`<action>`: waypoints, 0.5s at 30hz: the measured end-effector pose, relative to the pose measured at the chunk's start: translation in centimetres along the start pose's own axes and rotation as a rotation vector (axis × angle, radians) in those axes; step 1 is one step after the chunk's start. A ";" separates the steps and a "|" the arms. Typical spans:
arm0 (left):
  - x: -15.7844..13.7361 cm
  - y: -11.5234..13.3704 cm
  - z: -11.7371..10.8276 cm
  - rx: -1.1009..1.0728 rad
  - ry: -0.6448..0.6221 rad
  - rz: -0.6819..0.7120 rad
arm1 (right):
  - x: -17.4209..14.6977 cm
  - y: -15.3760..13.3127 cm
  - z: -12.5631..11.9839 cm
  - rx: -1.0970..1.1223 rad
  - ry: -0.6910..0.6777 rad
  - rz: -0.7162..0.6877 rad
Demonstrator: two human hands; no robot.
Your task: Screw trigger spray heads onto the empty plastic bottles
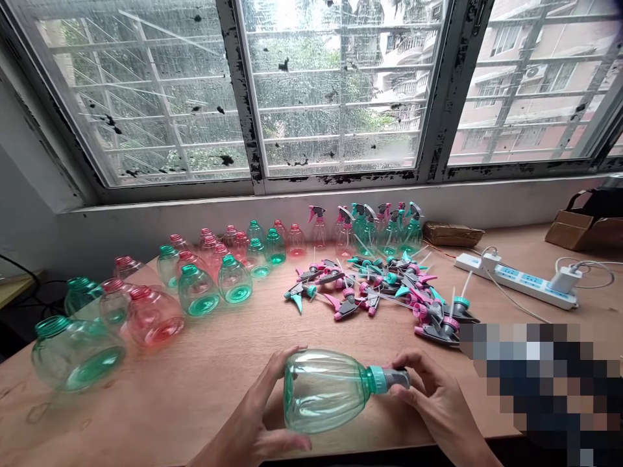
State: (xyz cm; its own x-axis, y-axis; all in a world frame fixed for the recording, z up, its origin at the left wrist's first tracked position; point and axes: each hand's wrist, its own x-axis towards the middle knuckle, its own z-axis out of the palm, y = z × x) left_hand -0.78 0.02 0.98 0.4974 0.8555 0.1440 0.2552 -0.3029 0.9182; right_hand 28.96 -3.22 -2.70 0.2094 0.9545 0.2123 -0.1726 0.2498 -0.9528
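Note:
A clear green spray bottle [325, 392] lies on its side in front of me, its base to the left and its neck to the right. My left hand [260, 408] grips the base end, with fingers behind and thumb along the near side. At the neck sits a teal collar [376, 380] with a grey spray head [396, 378]. My right hand [433, 395] pinches that spray head between thumb and fingers. A thin tube shows inside the bottle. Beyond my hands lies a pile of loose pink, teal and grey spray heads [370, 285].
Open green bottles [95, 357] and pink bottles [154, 318] stand at left and back. Several bottles with spray heads [411, 230] stand by the wall. A power strip [518, 282], a brown package [452, 233] and a cardboard box [577, 224] are at right. A blurred patch covers the lower right.

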 end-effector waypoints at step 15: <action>-0.3 0.7 -0.2 0.013 -0.045 0.096 | -2.7 -3.2 -1.6 -0.322 0.057 -0.402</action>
State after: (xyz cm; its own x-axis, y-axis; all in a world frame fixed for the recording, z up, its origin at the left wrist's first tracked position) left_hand -0.95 -0.34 1.66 0.5566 0.8027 0.2140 0.2155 -0.3883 0.8960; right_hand 30.48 -6.81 -0.55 0.2521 0.7806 0.5720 0.2359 0.5237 -0.8186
